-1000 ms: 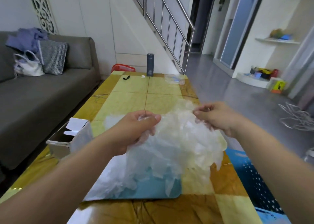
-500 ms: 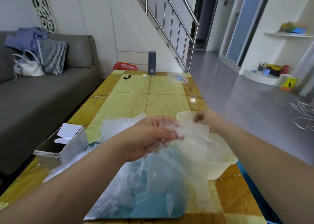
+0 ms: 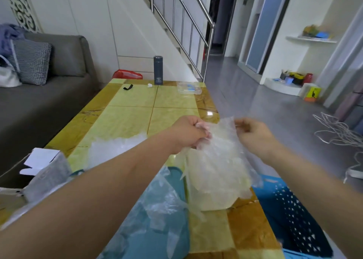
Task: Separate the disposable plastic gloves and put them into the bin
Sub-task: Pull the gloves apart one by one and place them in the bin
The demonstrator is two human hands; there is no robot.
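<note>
Now mid-separation, our left hand (image 3: 189, 134) and right hand (image 3: 253, 135) each pinch the top edge of the gloves (image 3: 216, 160) above the counter (image 3: 133, 121); next we must peel one free toward the bin (image 3: 290, 215) at near right.

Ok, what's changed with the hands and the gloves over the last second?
The left hand and right hand have drawn a thin bunch of gloves up and to the right, off the pile and towards the blue bin. Both still pinch its top edge; nothing was let go. The pile, cardboard box and flask stayed put.
</note>
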